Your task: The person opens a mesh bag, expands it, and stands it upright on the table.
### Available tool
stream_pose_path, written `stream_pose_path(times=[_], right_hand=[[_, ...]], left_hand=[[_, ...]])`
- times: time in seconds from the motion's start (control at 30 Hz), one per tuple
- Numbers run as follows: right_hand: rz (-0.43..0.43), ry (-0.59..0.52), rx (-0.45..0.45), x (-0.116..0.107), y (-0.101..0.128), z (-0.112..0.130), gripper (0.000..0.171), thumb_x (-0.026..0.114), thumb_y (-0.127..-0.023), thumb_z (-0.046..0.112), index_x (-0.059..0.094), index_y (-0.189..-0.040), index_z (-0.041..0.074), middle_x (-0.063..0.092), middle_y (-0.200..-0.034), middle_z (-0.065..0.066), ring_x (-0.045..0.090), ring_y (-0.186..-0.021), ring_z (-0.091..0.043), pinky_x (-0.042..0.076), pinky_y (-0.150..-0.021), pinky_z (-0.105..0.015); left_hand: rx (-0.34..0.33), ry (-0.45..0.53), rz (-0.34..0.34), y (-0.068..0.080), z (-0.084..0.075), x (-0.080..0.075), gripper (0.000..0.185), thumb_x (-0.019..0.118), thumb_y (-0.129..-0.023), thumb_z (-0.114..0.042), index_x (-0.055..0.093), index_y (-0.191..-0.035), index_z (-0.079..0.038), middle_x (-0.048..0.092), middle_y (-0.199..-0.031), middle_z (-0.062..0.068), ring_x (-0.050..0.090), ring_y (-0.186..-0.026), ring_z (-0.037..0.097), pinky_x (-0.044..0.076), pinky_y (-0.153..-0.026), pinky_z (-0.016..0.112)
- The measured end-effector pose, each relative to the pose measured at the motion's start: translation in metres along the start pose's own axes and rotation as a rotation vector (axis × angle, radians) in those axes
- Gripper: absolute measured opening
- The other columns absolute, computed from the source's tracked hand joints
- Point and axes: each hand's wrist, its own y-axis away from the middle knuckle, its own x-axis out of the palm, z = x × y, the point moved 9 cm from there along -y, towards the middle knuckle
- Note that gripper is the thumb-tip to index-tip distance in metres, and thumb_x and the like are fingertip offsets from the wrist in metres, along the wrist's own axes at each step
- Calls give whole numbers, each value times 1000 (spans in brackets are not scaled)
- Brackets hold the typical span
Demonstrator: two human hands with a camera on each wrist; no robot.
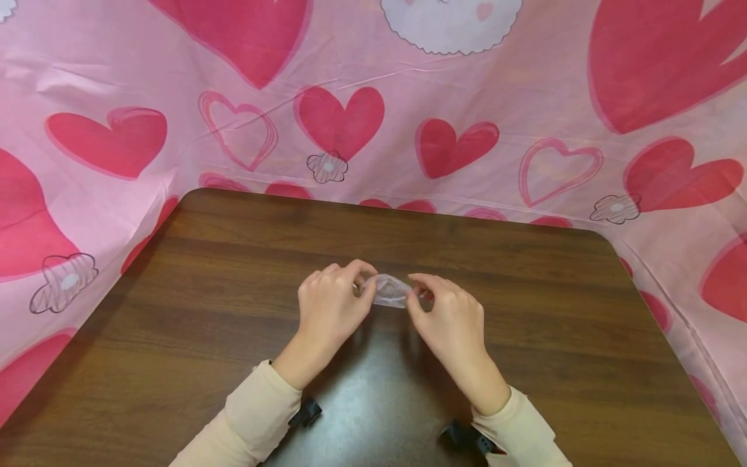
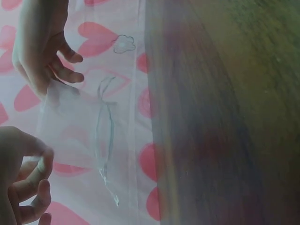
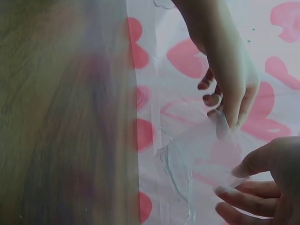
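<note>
Above a dark wooden table (pink heart cloth behind), left hand and right hand each pinched a clear plastic bag.

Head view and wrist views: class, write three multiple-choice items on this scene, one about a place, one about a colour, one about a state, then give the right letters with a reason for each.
1. Where is the clear plastic film?
A. Flat at the table's far left corner
B. Between the two hands, above the table's middle
C. Hanging on the heart cloth

2. What colour are the sleeves?
A. Cream
B. Black
C. Green

3. How do the hands stand to the film?
A. Both lie flat beside it
B. Only one touches it
C. Both pinch it, one at each end

Answers: 1 B, the film spans from the left hand to the right hand over the wooden table. 2 A, both cuffs show cream. 3 C, the wrist views show fingertips closed on the film's edges.
</note>
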Motion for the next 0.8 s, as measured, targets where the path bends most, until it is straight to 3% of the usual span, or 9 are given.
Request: stream_pose_path(times=[0.23,0.47,0.8], right_hand=[[-35,3,12,-5,-3,-9,10,78,-83,13,79,-92,14,68,-69,-3,61,-57,-19,43,-49,-37],[-56,15,-4,-6,-4,-11,9,79,-82,15,78,-91,14,70,-74,-2,65,-63,-21,46,-50,-38],[-80,15,-42,-6,-4,-10,5,80,-83,15,77,-86,13,66,-71,0,56,-57,-14,42,-48,-32]], left_hand=[[-2,4,19,1,0,3,4,72,-84,-23,76,-86,-22,61,-61,-12,54,-53,12,42,-51,31],[-1,-5,9,1,-1,3,3,73,-84,-24,75,-85,-22,63,-62,-12,55,-54,12,43,-51,32],[24,-16,34,3,-6,8,7,76,-83,-30,75,-83,-23,57,-63,-11,53,-56,11,43,-51,32]])
